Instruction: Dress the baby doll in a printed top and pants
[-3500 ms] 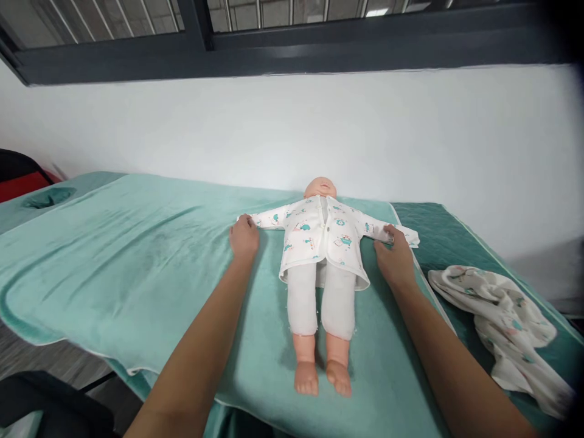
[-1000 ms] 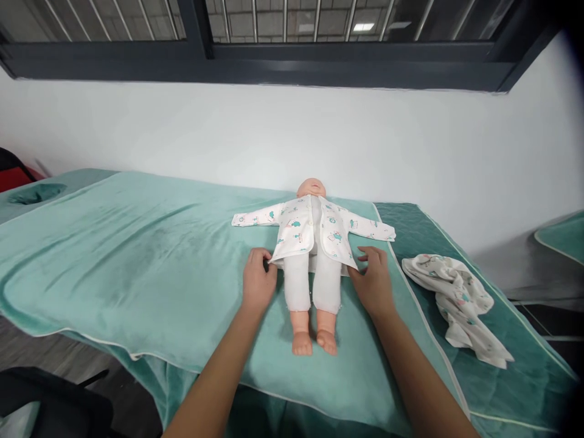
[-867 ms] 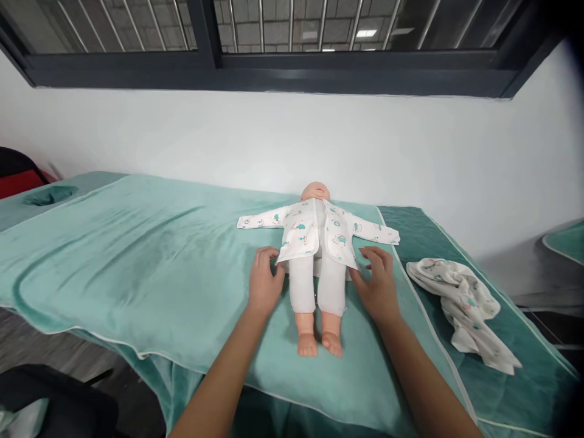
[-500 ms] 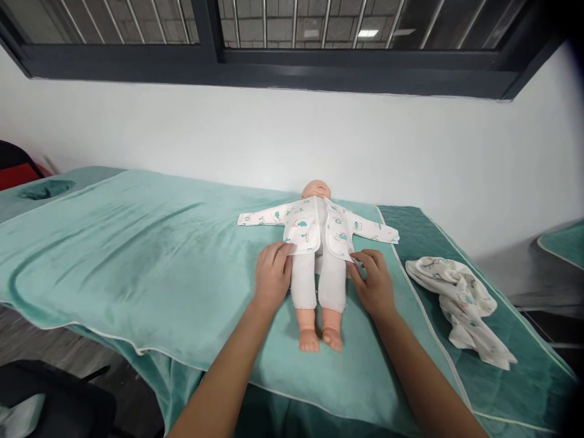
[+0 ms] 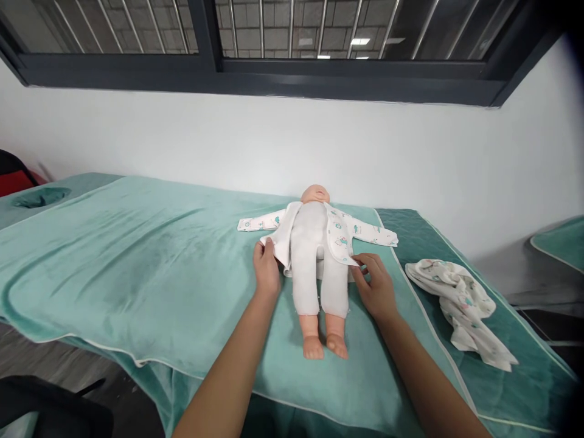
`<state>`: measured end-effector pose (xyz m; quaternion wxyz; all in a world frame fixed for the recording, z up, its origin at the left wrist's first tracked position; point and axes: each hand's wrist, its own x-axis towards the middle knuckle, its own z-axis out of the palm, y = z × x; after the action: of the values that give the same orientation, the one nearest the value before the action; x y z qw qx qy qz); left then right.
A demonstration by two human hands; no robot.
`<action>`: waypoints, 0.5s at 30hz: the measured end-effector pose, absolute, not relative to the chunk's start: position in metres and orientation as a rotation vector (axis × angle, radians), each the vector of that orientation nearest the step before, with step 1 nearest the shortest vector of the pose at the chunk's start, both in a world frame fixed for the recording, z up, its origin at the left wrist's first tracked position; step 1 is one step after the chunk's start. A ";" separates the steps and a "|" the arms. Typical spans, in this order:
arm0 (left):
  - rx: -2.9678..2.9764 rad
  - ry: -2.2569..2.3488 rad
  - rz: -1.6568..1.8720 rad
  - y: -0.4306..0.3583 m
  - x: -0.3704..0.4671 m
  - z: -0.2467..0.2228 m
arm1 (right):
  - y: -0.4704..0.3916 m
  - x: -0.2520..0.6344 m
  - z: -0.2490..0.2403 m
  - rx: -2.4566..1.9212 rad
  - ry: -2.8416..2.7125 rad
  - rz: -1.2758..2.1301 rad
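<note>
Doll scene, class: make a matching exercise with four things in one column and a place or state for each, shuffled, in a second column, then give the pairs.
1. left hand
2. right hand
3. crumpled garment
4. doll

A. lying loose on the darker cover
B. holding the shirt's folded-back flap
C. on its back on the light green towel
D. at the shirt's still-flat flap

Pairs: 1-B, 2-D, 3-A, 4-C

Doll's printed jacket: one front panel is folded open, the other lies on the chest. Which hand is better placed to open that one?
Probably the right hand: it touches the hem of the flat panel of the jacket. The left hand is holding the opened panel.
</note>
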<state>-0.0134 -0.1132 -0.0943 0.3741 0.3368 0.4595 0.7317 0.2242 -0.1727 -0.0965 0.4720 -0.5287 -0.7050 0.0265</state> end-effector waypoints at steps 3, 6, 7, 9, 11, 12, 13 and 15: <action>0.852 1.157 1.890 -0.112 -0.017 -0.101 | -0.173 0.224 -0.096 -1.298 -1.729 0.062; 0.889 1.286 1.929 -0.112 -0.017 -0.101 | -0.173 0.224 -0.097 -1.287 -1.722 0.032; 0.884 1.322 1.945 -0.112 -0.017 -0.100 | -0.173 0.224 -0.098 -1.278 -1.721 0.024; 0.858 1.377 1.982 -0.113 -0.016 -0.097 | -0.172 0.223 -0.097 -1.262 -1.717 0.006; 0.843 1.432 2.015 -0.114 -0.015 -0.094 | -0.172 0.218 -0.094 -1.250 -1.711 -0.008; 0.842 1.457 2.029 -0.115 -0.015 -0.092 | -0.171 0.214 -0.092 -1.243 -1.709 -0.009; 0.846 1.479 2.039 -0.116 -0.015 -0.090 | -0.170 0.209 -0.089 -1.241 -1.705 -0.008; 0.864 1.515 2.056 -0.119 -0.016 -0.088 | -0.166 0.198 -0.079 -1.261 -1.697 0.001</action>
<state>-0.0158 -0.1188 -0.0883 0.2212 0.3124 0.5480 0.7438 0.1983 -0.1659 -0.0795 0.4915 -0.5195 -0.6990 0.0004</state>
